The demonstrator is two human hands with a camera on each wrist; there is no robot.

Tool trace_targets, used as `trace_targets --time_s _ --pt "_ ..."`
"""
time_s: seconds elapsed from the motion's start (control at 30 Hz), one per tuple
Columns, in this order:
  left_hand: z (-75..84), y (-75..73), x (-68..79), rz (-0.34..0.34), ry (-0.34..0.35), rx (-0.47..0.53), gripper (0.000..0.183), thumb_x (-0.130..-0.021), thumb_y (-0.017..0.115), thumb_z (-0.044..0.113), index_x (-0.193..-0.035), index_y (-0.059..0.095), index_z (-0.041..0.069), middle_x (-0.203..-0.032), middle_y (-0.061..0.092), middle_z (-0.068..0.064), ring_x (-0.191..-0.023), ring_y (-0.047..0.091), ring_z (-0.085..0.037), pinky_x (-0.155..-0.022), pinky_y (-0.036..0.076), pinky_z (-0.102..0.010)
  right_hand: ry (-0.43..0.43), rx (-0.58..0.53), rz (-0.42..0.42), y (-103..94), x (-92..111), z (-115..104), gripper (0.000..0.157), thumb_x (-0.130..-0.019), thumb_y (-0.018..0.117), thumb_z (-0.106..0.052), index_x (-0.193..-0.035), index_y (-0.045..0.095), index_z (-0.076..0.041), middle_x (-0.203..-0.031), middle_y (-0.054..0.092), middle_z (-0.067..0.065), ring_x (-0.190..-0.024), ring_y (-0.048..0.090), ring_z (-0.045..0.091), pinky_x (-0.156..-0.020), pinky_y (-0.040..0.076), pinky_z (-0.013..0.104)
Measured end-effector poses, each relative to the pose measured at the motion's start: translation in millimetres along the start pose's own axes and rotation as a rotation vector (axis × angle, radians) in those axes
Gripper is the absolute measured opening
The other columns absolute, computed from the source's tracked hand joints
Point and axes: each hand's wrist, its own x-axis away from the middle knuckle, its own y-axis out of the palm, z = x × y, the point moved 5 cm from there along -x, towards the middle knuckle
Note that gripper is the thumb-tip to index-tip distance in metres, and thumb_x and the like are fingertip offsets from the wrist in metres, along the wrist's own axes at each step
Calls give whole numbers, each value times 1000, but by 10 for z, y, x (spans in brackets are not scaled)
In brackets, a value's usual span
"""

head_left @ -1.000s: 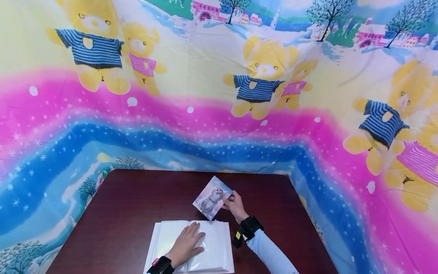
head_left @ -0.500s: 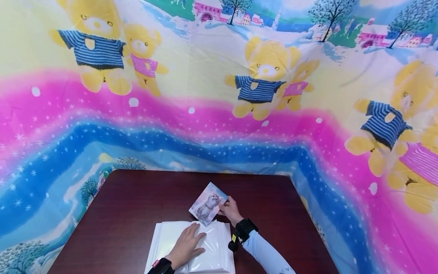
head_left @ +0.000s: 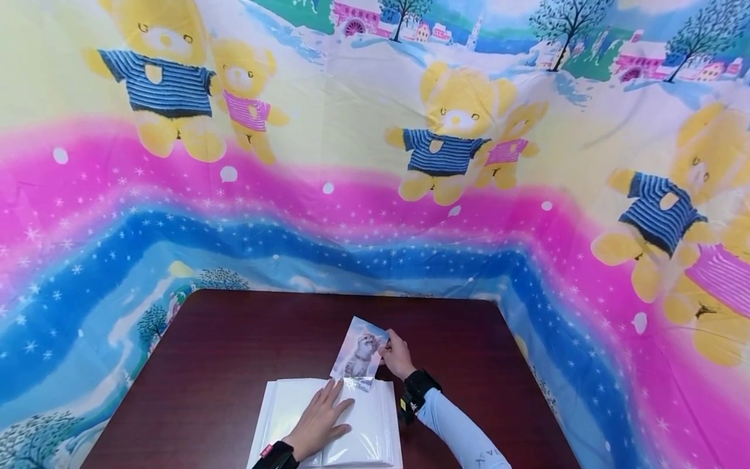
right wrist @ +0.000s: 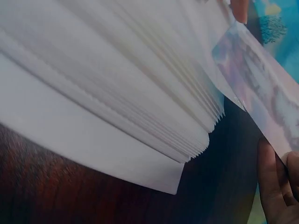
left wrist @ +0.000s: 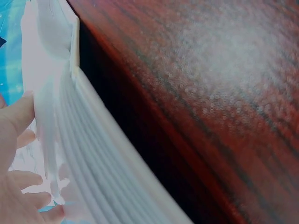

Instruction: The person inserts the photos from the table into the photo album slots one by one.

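Observation:
An open photo album [head_left: 370, 426] with white pages and clear sleeves lies near the table's front in the head view. My left hand [head_left: 319, 417] rests on it, fingers spread over the middle of the spread. At the right edge of a kitten photo [head_left: 359, 348], my right hand [head_left: 400, 355] pinches it with thumb and fingers. The photo stands nearly upright over the album's top edge. In the right wrist view its lower corner [right wrist: 224, 51] is overlapped by a clear sleeve [right wrist: 217, 79], beside a left fingertip [right wrist: 239, 10]. The left wrist view shows the left hand [left wrist: 18, 186] against the pages.
The dark reddish-brown table [head_left: 234, 345] extends behind and to both sides of the album. A cloth printed with bears [head_left: 445, 143] hangs around the table's back and sides. Thick stacked page edges [right wrist: 196, 149] fan out at the album's side.
My right hand has brought the kitten photo down and turned it more upright, so its lower edge now meets the top of the album's right page. The left hand has stayed in place.

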Motion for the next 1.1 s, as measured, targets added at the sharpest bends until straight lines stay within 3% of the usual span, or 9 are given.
trace_targets --time_s 0.17,0.3,0.37,0.43,0.5,0.57,0.77,0.97,1.1 --pt "14 -14 5 12 6 5 45 -85 74 34 -120 67 6 -137 49 -32 -125 46 -51 -98 43 -57 -86 130 -48 32 -57 -69 50 -98 52 8 -145 35 4 -92 56 16 -72 62 29 -64 55 36" --pt "0 13 3 -27 -10 11 45 -88 72 34 -123 67 7 -139 48 -32 -128 43 -51 -100 42 -57 -159 157 -68 52 -125 -156 63 -95 51 14 -150 32 -11 -84 53 14 -55 48 10 -54 40 26" --pt "-11 29 3 -39 -13 8 45 -88 71 35 -123 66 7 -140 47 -32 -129 43 -51 -101 41 -57 -179 193 -79 63 -149 -202 68 -93 51 16 -151 33 -15 -91 55 15 -55 45 10 -53 36 25" --pt "-17 36 5 -29 -7 0 45 -88 71 35 -122 67 8 -139 48 -32 -128 43 -51 -100 42 -57 -192 241 -90 72 -168 -236 68 -92 51 17 -150 36 -15 -110 61 19 -61 49 14 -54 37 25" --pt "-22 39 13 -5 7 -6 45 -87 72 36 -121 67 8 -138 49 -31 -127 45 -51 -98 43 -57 -197 287 -98 83 -183 -248 68 -90 51 19 -149 40 -13 -135 54 16 -74 53 20 -59 40 23" --pt "-16 33 19 23 22 -7 45 -85 74 35 -120 67 8 -137 50 -32 -125 46 -52 -97 44 -58 -195 309 -109 96 -194 -247 70 -89 51 21 -150 41 -12 -147 47 14 -73 51 20 -59 40 23" --pt "0 38 32 61 52 -31 45 -84 75 36 -119 67 9 -135 51 -32 -122 48 -52 -95 45 -57 -220 326 -190 147 -168 -257 69 -92 48 19 -152 37 -13 -149 44 14 -48 29 11 -49 31 22" --pt "7 21 27 46 33 -20 45 -85 74 36 -119 67 8 -135 50 -33 -123 46 -53 -96 44 -58 -233 329 -193 187 -140 -271 56 -100 46 7 -151 38 -14 -149 45 11 -67 52 13 -68 43 24" --pt "4 28 40 72 37 -11 45 -85 74 35 -120 67 8 -135 49 -34 -125 45 -53 -97 43 -58 -232 293 -175 182 -130 -270 50 -102 44 4 -150 39 -11 -148 47 11 -74 57 19 -75 46 32"
